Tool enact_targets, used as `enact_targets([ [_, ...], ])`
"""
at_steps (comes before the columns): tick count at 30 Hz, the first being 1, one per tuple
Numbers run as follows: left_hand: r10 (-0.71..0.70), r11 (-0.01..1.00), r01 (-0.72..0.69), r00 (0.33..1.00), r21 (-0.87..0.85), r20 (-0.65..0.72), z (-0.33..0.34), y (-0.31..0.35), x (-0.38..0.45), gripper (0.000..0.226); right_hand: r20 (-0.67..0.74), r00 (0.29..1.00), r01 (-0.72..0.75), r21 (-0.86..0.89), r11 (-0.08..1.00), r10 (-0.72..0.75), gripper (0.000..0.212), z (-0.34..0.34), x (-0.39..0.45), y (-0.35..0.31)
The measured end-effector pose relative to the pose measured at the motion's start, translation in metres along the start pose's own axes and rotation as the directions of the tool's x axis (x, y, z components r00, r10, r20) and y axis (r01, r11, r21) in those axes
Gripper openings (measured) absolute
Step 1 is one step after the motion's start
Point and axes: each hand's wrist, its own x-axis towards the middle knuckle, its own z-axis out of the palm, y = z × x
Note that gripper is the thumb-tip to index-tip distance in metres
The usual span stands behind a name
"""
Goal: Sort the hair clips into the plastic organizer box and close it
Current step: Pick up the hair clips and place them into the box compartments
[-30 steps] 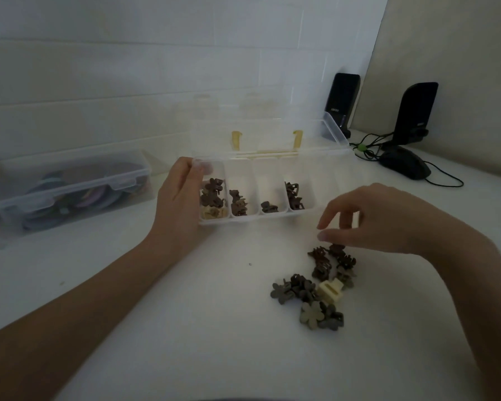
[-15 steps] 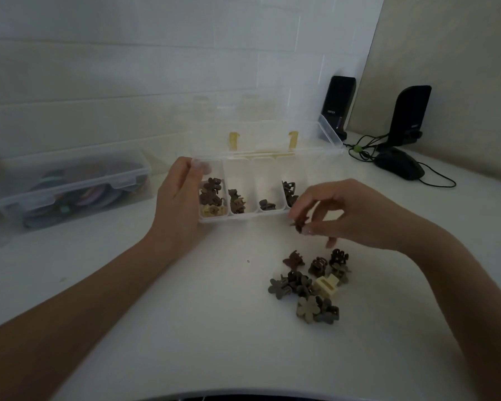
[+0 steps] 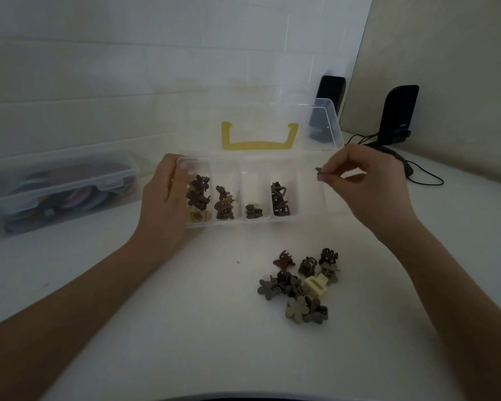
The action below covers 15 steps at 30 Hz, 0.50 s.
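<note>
Clear plastic organizer box sits on the white table, lid raised at the far side, yellow handle visible through it. Left hand grips the box's left end, thumb over the far-left corner of the rim. Four left compartments hold clips: brown flower clips over cream ones in the first, brown clips in the second, a few dark and cream clips in the third, dark brown clips in the fourth. Right hand pinches a small dark clip between fingertips, held over the right part of the box. Loose pile of hair clips lies on the table near the box, including one cream rectangular clip.

Far left: closed clear container with coloured items. Far right: two black speakers, cables.
</note>
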Motion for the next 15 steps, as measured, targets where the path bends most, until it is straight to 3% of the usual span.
enact_targets([
  [5, -0.002, 1.000, 0.002, 1.000, 0.002, 0.001, 0.000, -0.001, 0.000, 0.028, 0.016, 0.995, 0.097, 0.040, 0.994, -0.098, 0.009, 0.002, -0.003, -0.005],
  [10, -0.014, 1.000, 0.013, 1.000, -0.016, -0.006, 0.000, -0.004, 0.001, 0.028, 0.156, 0.971, 0.203, -0.155, 0.967, -0.179, 0.027, 0.008, -0.002, 0.007],
  [15, -0.002, 1.000, 0.002, 1.000, 0.009, -0.003, 0.000, -0.003, 0.001, 0.028, 0.216, 0.935, 0.311, -0.112, 0.944, -0.283, 0.031, 0.005, -0.002, 0.003],
])
